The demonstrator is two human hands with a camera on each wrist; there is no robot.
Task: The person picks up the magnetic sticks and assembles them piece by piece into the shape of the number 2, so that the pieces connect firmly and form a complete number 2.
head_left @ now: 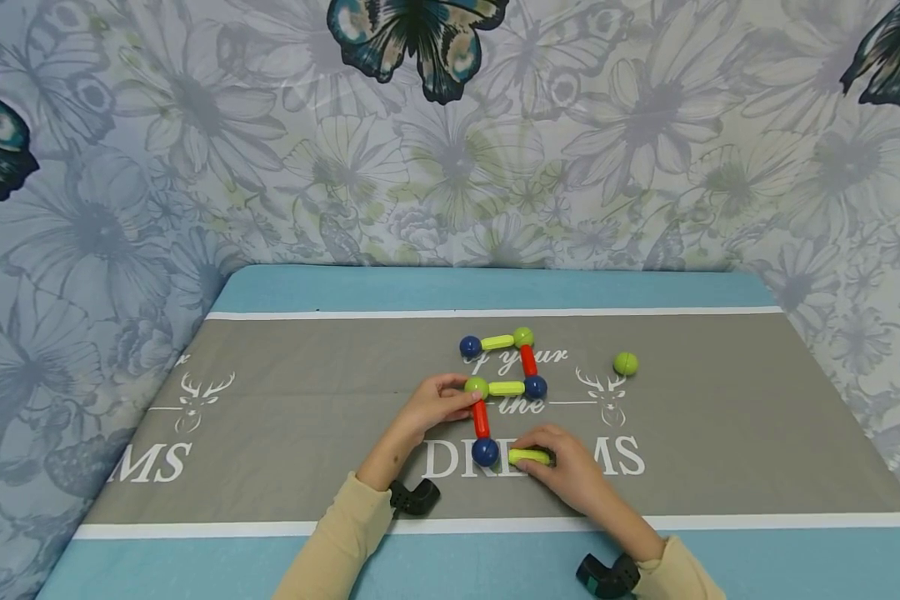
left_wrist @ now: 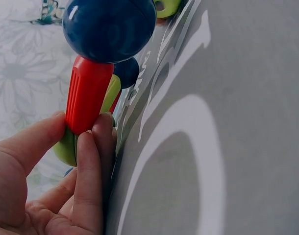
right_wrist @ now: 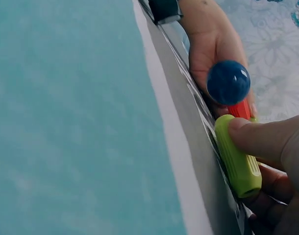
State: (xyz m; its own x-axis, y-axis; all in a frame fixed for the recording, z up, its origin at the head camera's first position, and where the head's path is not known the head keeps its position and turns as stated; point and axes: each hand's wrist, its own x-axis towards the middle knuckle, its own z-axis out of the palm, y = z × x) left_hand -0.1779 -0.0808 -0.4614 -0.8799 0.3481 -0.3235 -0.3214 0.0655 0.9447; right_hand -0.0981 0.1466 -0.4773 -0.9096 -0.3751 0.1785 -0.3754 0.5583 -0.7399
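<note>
A chain of balls and rods lies on the grey cloth, bending in a zigzag. My left hand (head_left: 437,406) pinches its green ball (head_left: 476,386) near the red rod (head_left: 482,419), whose near end carries a blue ball (head_left: 485,452). From that green ball a yellow-green rod (head_left: 506,388) leads to another blue ball (head_left: 536,387). Between thumb and fingers, my right hand (head_left: 567,467) holds a loose yellow-green rod (right_wrist: 239,159), just right of the near blue ball and apart from it. Some fingers of the right hand are hidden.
A loose green ball (head_left: 626,363) lies right of the chain. The chain's far end has a green ball (head_left: 523,337) and a blue ball (head_left: 470,347). The grey cloth (head_left: 307,417) with white lettering covers the blue table (head_left: 195,567), against a flowered wall.
</note>
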